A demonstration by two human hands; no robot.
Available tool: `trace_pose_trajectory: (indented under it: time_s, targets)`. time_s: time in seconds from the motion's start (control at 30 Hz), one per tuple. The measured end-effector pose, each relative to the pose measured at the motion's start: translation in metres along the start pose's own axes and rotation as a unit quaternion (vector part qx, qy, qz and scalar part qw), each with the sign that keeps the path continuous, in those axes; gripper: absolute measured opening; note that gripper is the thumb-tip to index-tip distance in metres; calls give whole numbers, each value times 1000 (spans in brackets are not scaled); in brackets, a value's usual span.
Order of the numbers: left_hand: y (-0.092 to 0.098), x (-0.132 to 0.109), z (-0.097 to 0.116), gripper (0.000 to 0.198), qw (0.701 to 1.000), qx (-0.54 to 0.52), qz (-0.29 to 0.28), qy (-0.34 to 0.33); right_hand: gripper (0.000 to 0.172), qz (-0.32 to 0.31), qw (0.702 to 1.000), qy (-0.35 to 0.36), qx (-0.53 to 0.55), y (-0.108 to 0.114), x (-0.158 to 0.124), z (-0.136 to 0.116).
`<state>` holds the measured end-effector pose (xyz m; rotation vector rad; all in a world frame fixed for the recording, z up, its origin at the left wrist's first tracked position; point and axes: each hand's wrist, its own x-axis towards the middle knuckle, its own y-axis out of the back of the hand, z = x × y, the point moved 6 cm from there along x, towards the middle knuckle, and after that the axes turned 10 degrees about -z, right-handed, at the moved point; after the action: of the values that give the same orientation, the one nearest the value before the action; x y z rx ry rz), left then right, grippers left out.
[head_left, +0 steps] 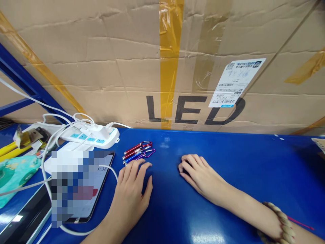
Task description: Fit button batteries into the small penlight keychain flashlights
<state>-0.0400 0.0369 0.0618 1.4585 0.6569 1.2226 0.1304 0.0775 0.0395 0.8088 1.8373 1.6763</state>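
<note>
Several small metal tubes with carabiner clips, red ones (132,148) and a blue one (132,157), lie side by side on the blue table (172,210). Just in front of them is my left hand (133,184), palm down with fingers spread and slightly bent; its fingertips are close to the nearest tubes, and nothing is seen in its grasp. Farther right, my right hand (196,173) rests over the bare table with its fingers curled in and the thumb near the index finger. Whether anything small is between those fingers is hidden.
A white power strip (109,140) with tangled white cables stands at the back left. Before it lies a phone or tablet (101,183), partly pixelated. A teal packet (17,173) and yellow-handled items (8,148) are far left. A large cardboard box (122,67) walls off the back.
</note>
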Motion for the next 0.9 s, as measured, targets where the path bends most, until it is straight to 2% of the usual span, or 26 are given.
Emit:
trace_pose_trajectory:
  time_s: [0.17, 0.3, 0.6, 0.7, 0.8, 0.9]
  targets:
    - [-3, 0, -9, 30, 991, 127, 28, 15, 23, 21, 1000, -21, -8, 1, -4, 15]
    - [-8, 0, -18, 31, 984, 171, 26, 41, 23, 31, 997, -55, -53, 1, -6, 33]
    - [-7, 4, -25, 27, 985, 167, 13, 41, 28, 4, 990, -65, -125, 4, -14, 50]
    - [-7, 6, -27, 27, 986, 158, -2, 51, 29, 18, 987, -70, -141, 9, -16, 51]
    - [-10, 6, -24, 30, 994, 105, -19, 34, 28, 49, 988, -77, -122, 17, -15, 44]
    - [-15, 2, -15, 31, 999, 16, -49, 6, 25, 61, 994, -66, -61, 23, -11, 26]
